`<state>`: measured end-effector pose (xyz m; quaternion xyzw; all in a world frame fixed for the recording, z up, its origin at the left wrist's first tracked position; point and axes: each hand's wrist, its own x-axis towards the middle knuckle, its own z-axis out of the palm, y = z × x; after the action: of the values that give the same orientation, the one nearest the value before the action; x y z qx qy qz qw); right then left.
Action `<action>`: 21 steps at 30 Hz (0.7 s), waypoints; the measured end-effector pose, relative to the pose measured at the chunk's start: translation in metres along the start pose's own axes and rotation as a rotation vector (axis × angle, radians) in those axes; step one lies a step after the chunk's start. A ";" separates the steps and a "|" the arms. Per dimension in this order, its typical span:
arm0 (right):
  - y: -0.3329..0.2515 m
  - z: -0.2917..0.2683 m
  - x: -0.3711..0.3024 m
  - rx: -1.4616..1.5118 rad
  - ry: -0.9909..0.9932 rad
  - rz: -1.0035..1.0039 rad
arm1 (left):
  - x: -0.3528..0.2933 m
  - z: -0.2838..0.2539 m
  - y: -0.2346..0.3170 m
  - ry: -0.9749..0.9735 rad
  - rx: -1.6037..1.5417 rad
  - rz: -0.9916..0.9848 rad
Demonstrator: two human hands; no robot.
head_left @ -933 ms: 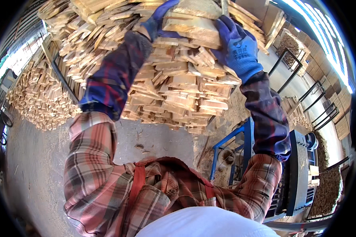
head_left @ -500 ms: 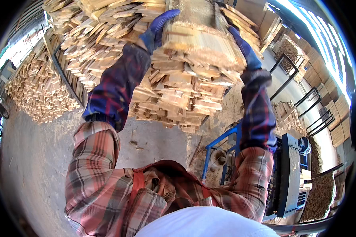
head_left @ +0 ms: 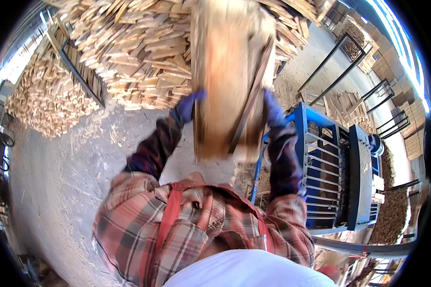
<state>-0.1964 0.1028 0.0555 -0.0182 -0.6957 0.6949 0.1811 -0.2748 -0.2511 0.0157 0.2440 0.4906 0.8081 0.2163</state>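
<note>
A bundle of wooden boards [head_left: 222, 81], smeared by motion, is held lengthwise in front of my chest. My left hand [head_left: 189, 106], in a blue-purple glove, grips its left side. On the right side my right hand [head_left: 273, 107], gloved the same way, presses against the boards. A narrow darker strip [head_left: 254, 93] lies slanted along the top of the bundle. The fingertips of both hands are partly hidden by the wood. Behind the bundle rises a big pile of loose wooden slats [head_left: 139, 52].
To my right stands a blue machine [head_left: 321, 167] with a row of metal rollers. A second slat stack [head_left: 50, 103] lies at the left behind a dark metal rack bar [head_left: 81, 79]. Black metal frames [head_left: 337, 67] stand at the right. Sawdust lies on the concrete floor [head_left: 72, 186].
Both hands have drawn the boards off the pile and toward my body. My arms are now bent closer in, and the view has turned so more of the blue machine shows.
</note>
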 end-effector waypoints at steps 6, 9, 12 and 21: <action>0.104 -0.060 -0.210 0.113 0.317 0.271 | -0.101 0.132 -0.098 0.119 -0.182 -0.542; 0.108 -0.082 -0.236 0.139 0.404 0.383 | -0.089 0.151 -0.144 0.102 -0.248 -0.579; 0.093 -0.152 -0.263 -0.044 0.557 0.497 | -0.051 0.210 -0.172 -0.002 -0.194 -0.724; 0.015 -0.407 -0.197 0.338 0.944 -0.101 | 0.251 0.478 -0.243 -0.612 0.092 -0.543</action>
<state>0.0968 0.4395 -0.0162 -0.2672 -0.4156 0.7041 0.5100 -0.1558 0.3286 0.0344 0.3444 0.4859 0.5889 0.5464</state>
